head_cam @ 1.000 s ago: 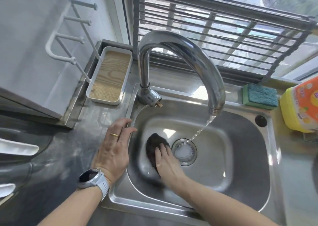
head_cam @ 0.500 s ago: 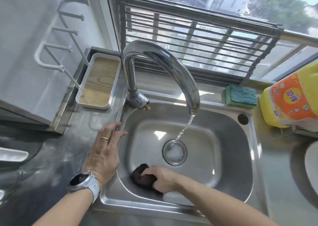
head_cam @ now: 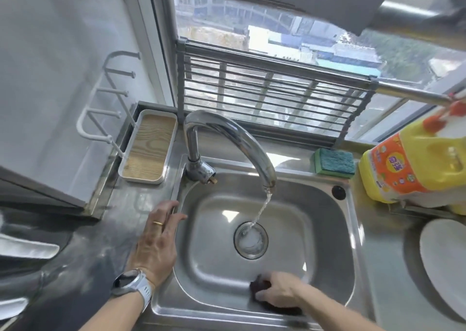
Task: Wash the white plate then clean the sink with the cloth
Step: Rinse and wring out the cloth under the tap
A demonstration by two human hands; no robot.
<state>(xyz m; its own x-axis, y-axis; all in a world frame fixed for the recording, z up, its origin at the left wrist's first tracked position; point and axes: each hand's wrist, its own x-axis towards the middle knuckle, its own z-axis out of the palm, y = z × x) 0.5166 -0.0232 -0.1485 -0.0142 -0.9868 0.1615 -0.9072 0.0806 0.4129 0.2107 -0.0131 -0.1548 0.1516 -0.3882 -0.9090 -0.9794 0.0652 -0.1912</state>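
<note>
My right hand (head_cam: 278, 293) presses a dark cloth (head_cam: 259, 286) against the near wall of the steel sink (head_cam: 216, 252), fingers curled over it so that most of the cloth is hidden. My left hand (head_cam: 158, 240) lies flat on the sink's left rim, fingers straight, a gold ring and a wristwatch on that arm. Water runs from the curved tap (head_cam: 227, 139) into the drain (head_cam: 251, 240). The white plate (head_cam: 443, 262) lies on the counter at the right edge, partly cut off by the frame.
A green sponge (head_cam: 334, 163) sits behind the sink, and a yellow detergent bottle (head_cam: 413, 164) stands at the right. Left of the tap is a white tray with a wooden insert (head_cam: 148, 149) below a white wall rack (head_cam: 100, 109). A grey slatted rack (head_cam: 267, 96) leans at the window.
My right hand has slid the cloth from the sink floor left of the drain to the near wall and then rightward along it. The view has tilted up; my left hand stays on the rim.
</note>
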